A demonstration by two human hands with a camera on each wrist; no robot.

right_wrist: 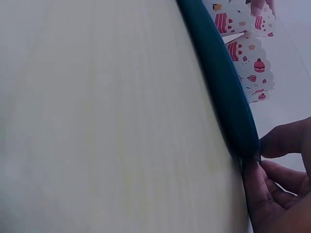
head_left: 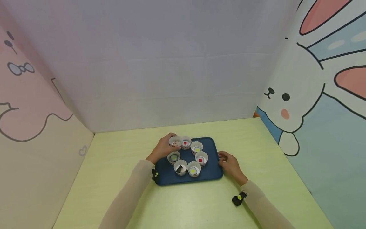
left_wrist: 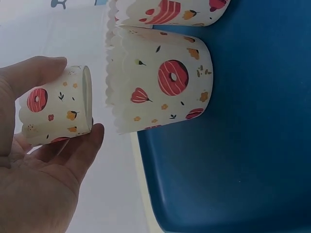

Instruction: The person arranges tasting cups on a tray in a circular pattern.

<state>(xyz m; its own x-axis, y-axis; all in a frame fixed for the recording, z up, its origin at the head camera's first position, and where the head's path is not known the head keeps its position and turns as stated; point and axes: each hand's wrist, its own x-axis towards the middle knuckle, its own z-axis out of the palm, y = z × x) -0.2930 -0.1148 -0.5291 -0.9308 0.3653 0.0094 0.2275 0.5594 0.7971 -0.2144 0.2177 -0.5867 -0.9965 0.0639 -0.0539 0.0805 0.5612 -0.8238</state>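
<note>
My left hand [head_left: 163, 149] grips a scalloped white paper baking cup [left_wrist: 58, 109] printed with donuts and flowers, thumb on one side and fingers on the other. It is held over the back left corner of a dark blue tray [head_left: 212, 152]. Several similar cups form a ring on the tray, each with a small piece inside: red-marked in one cup [head_left: 201, 158], yellow-marked in another [head_left: 194, 169], grey-green in a third [head_left: 173, 157], black and white in a fourth [head_left: 180, 167]. At the tray's right edge, my right hand [head_left: 231, 165] pinches the rim between thumb and fingers.
The tray lies on a pale yellow-green table [head_left: 120, 152]. A plain whitish wall [head_left: 171, 79] rises behind it. Printed side panels stand at left and right, the right one bearing a rabbit drawing [head_left: 288, 95]. A black camera strap [head_left: 239, 198] sits at my right wrist.
</note>
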